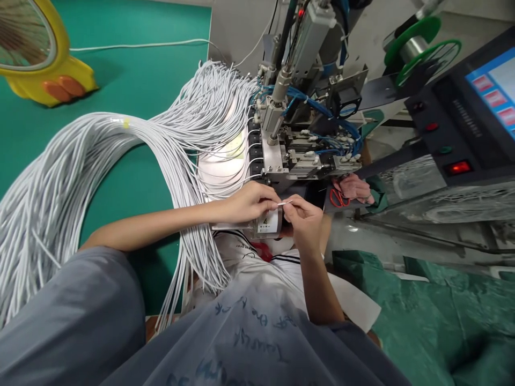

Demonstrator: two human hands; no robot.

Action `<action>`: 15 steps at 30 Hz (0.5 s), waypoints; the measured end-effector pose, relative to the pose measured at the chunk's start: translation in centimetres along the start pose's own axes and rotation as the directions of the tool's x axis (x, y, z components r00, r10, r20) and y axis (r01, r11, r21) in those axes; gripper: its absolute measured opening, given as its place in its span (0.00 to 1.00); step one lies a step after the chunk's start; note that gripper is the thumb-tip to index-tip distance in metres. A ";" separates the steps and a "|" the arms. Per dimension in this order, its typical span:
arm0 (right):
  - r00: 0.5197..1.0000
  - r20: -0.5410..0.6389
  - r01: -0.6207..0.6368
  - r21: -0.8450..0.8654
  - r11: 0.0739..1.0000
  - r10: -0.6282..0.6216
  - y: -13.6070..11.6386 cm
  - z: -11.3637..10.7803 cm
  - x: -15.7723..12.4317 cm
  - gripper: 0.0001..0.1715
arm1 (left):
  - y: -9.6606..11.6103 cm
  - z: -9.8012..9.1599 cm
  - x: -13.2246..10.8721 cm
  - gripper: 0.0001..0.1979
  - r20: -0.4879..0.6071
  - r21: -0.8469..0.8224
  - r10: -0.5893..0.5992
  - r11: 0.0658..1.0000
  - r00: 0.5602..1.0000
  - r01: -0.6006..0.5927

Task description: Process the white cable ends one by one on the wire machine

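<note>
Across the green surface [132, 80], the bundle of white cables [80, 177] arches from its left edge to the machine [298, 134] at its right edge. There, just before the machine, our left hand [249, 202] and right hand [306, 219] together pinch a single cable end [286, 202] between fingertips. Further right lies another person's hand [354, 188].

surface: green bench [120, 80] | on it: white wire bundle [80, 161], yellow fan [60, 69], white cord [140, 45]
</note>
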State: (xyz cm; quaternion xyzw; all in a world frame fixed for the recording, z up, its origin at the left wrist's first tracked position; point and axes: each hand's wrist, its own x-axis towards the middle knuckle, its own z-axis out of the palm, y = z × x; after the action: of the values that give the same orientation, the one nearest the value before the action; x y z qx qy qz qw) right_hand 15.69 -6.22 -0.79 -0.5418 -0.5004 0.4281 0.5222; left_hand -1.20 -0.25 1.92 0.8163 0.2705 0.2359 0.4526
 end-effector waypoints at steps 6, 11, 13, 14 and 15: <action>0.999 0.027 0.022 -0.080 0.997 -0.020 -0.4 -0.5 0.5 0.07 | -0.2 0.5 0.0 0.10 -0.038 0.064 0.060 0.996 0.997 -0.057; 0.981 -0.163 0.104 -0.007 0.995 -0.103 0.7 1.5 0.0 0.09 | -0.4 1.1 0.0 0.08 -0.180 -0.029 0.018 0.999 0.983 -0.023; 0.964 -0.189 0.161 -0.135 0.978 -0.185 0.3 1.5 -0.1 0.09 | -0.5 0.9 0.0 0.09 -0.190 0.054 0.057 0.997 0.980 -0.047; 0.959 -0.168 0.187 -0.223 0.957 -0.227 0.0 1.3 0.0 0.09 | -0.6 0.7 -0.1 0.10 -0.173 0.135 0.099 0.988 0.980 -0.076; 0.959 -0.125 0.208 -0.305 0.929 -0.256 -0.4 0.9 0.1 0.09 | -0.7 0.5 -0.1 0.11 -0.141 0.235 0.148 0.966 0.979 -0.112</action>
State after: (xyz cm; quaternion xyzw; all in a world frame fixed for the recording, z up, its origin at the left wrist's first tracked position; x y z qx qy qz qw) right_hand 14.75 -6.02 -0.49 -0.5822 -0.5739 0.2399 0.5236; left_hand -1.10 -0.35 1.05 0.8573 0.2760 0.2967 0.3177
